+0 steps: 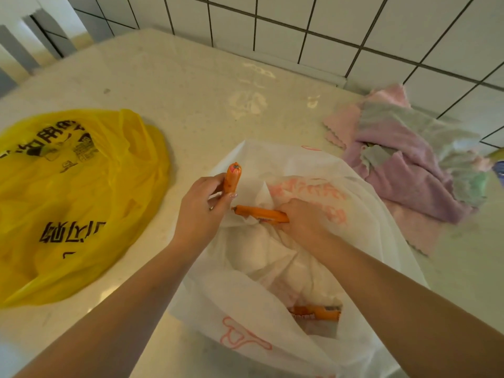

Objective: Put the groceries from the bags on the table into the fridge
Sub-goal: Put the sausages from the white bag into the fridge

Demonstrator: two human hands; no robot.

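White square wall tiles (341,20) with dark grout back a pale, glossy table (169,85); its far edge meets the wall.

Head view: the left hand (200,211) grips an orange sausage stick (232,178), long axis near upright, capped end pointing toward the far edge. The right hand (304,219), fingers curled, holds a second sausage stick (259,213), long axis roughly level, free end pointing left toward the left hand. Both sticks are above the open mouth of a white plastic bag (362,214) with red print, lying toward the near edge. A third orange package (316,312) lies inside that bag. A flattened yellow plastic bag (81,203) with black print lies at the left edge. Crumpled pastel cloths (409,159) sit by the far right corner.
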